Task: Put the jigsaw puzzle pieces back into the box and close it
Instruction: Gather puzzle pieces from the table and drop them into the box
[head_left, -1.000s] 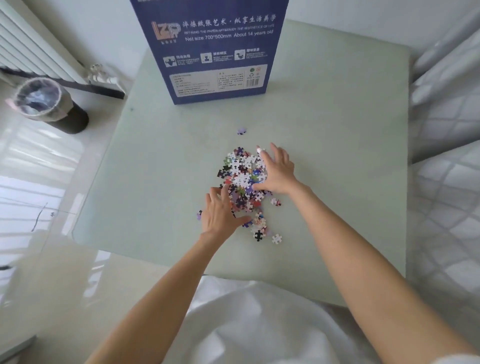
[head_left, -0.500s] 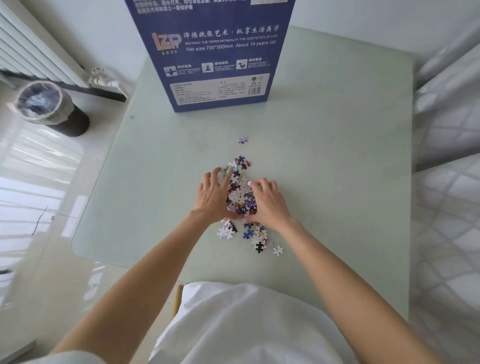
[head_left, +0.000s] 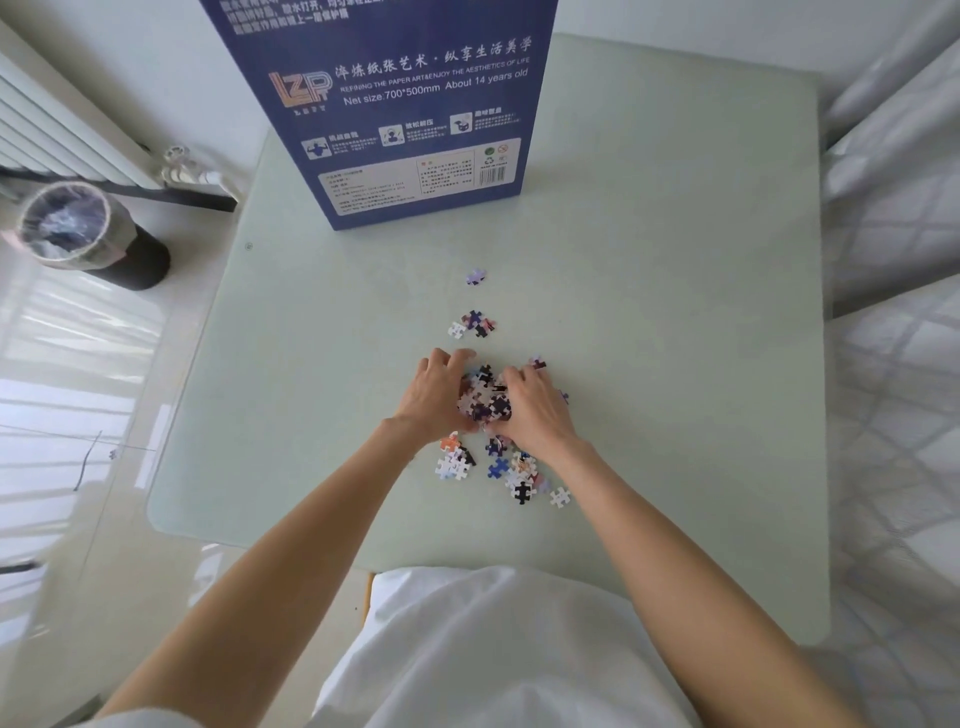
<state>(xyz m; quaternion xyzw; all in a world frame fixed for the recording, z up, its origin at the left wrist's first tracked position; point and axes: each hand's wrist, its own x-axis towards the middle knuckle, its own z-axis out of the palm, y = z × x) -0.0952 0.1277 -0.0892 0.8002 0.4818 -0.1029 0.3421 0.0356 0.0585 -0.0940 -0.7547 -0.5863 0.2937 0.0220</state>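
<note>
Pale green glass made up the table (head_left: 675, 312), and in the head view, the only one, most of the work was not yet done. Both hands were at mid-table: the left hand (head_left: 439, 392) and the right hand (head_left: 532, 410) faced each other with fingers curled inward, cupping a heap of puzzle pieces (head_left: 485, 400) squeezed between them. Each hand gripped its side of that heap, which appeared to sit on the glass rather than lifted, though the blur made that uncertain. Around the hands lay loose pieces: a scatter of stragglers (head_left: 498, 467) just below the wrists, a small cluster (head_left: 472, 323) a little beyond the fingertips, and a single pale piece (head_left: 476, 276) farther toward the box. The blue puzzle box (head_left: 405, 119) stood upright at the far edge of the table, well apart from the heap; its top ran out of frame (so whether it was open, or how much it already held, could not be told). Judging by this, the gathering was underway, while carrying the heap over, collecting the leftovers and closing the box all remained.
</note>
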